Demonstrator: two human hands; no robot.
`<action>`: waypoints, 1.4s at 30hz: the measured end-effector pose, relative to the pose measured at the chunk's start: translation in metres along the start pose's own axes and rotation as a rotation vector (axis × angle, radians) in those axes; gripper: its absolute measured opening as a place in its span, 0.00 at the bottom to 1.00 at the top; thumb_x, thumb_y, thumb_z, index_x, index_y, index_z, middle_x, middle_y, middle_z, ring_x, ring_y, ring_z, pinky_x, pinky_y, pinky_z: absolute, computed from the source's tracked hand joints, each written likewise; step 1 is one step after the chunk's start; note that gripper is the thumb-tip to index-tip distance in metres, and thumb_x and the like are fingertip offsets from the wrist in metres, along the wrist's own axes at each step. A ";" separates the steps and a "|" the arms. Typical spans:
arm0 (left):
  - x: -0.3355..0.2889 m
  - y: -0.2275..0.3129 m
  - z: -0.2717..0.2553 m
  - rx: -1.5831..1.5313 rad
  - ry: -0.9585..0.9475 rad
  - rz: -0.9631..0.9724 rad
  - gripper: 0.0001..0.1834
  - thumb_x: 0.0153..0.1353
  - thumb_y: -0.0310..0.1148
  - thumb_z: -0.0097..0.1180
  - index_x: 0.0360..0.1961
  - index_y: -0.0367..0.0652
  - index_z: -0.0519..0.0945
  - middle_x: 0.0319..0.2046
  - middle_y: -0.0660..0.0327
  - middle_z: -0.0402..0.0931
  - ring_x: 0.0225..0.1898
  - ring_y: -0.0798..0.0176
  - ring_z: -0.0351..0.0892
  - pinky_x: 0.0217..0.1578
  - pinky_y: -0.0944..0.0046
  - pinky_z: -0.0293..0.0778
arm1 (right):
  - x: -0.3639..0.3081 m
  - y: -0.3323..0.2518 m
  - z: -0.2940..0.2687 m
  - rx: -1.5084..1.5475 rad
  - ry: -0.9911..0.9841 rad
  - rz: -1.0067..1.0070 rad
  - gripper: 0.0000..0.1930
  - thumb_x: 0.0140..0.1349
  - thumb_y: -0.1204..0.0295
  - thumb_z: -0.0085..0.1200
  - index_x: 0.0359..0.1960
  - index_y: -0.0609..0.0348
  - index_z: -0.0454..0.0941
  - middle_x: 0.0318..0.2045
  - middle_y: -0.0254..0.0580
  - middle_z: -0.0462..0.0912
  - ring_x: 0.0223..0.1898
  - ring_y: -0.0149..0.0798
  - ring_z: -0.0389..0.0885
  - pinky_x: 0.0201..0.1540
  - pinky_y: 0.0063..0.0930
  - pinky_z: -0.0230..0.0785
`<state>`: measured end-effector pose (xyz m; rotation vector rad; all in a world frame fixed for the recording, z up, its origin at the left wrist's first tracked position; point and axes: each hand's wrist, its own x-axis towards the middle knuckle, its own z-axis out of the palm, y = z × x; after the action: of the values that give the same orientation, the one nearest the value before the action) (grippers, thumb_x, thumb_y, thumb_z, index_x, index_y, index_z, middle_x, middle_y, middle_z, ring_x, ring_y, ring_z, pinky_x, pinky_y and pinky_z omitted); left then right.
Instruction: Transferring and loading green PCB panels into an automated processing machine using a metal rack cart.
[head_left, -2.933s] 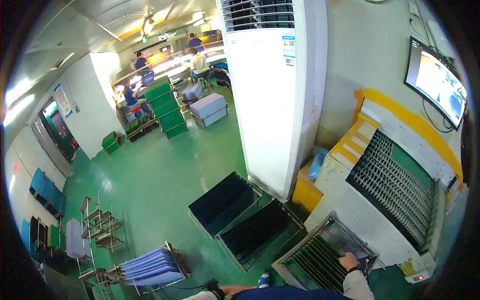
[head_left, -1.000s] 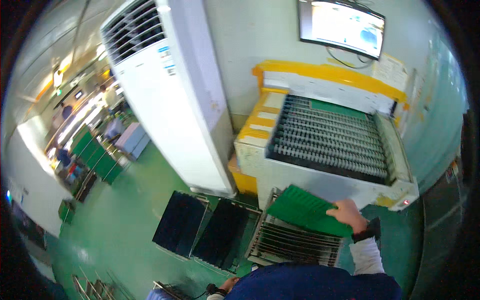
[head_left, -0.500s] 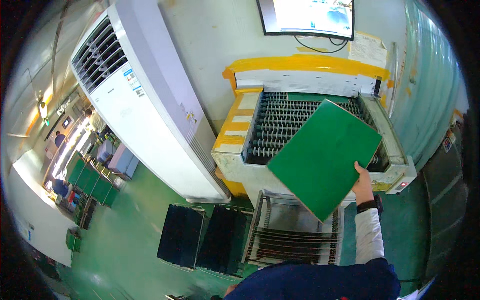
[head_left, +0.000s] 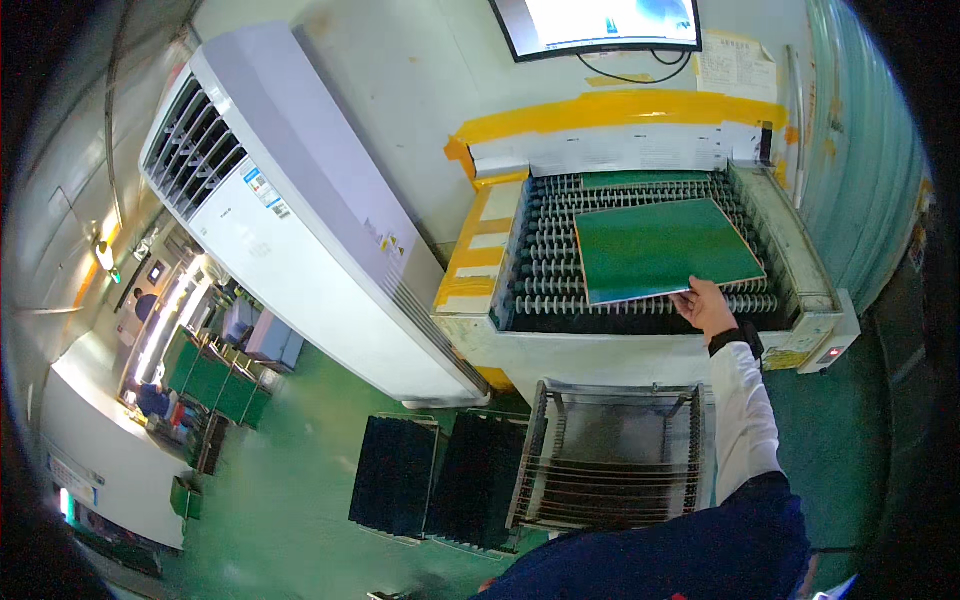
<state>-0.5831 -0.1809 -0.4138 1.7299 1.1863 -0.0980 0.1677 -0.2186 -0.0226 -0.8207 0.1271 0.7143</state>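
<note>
My right hand (head_left: 706,305) pinches the near edge of a flat green rectangular board (head_left: 665,245). The board lies over the rows of toothed rollers (head_left: 550,250) of a roller conveyor machine (head_left: 600,352), its far side lower and its near edge seemingly a little raised. Another green board (head_left: 640,179) is partly visible at the far end of the rollers. Of my left hand (head_left: 487,584) only a sliver of skin shows at the lower edge; its fingers are hidden behind the dark blue sleeve.
A metal rack (head_left: 610,470) with several boards on edge stands below the machine. Left of it are two racks of dark panels (head_left: 395,475) on the green floor. A tall white air conditioner (head_left: 310,240) stands left; a screen (head_left: 600,25) hangs above. People work far left.
The green board has moved away from me and come down from a tilted hold in the air onto the rollers. My right arm has stretched forward with it; the view has shifted slightly.
</note>
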 end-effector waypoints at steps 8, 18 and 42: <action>-0.003 -0.002 -0.004 0.011 0.027 -0.003 0.23 0.62 0.46 0.52 0.51 0.39 0.75 0.45 0.56 0.78 0.47 0.58 0.76 0.49 0.60 0.69 | -0.002 -0.012 -0.008 -0.345 -0.125 0.158 0.13 0.62 0.62 0.49 0.38 0.60 0.71 0.35 0.46 0.82 0.34 0.38 0.81 0.31 0.26 0.74; -0.011 -0.007 -0.006 0.007 0.058 -0.006 0.24 0.62 0.47 0.52 0.50 0.39 0.76 0.45 0.56 0.79 0.47 0.58 0.76 0.49 0.60 0.69 | 0.012 -0.018 0.010 -0.470 -0.096 0.148 0.14 0.58 0.60 0.55 0.33 0.59 0.76 0.30 0.41 0.82 0.27 0.34 0.80 0.25 0.23 0.70; -0.070 -0.042 0.015 0.018 0.144 0.118 0.24 0.61 0.48 0.52 0.49 0.39 0.76 0.44 0.57 0.79 0.46 0.58 0.77 0.48 0.60 0.70 | -0.018 -0.002 0.057 -0.610 -0.323 0.179 0.17 0.62 0.57 0.50 0.27 0.60 0.77 0.19 0.36 0.77 0.18 0.29 0.73 0.21 0.23 0.64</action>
<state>-0.6438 -0.2376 -0.4115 1.8439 1.1870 0.0887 0.1463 -0.1887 0.0245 -1.2690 -0.3290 1.0684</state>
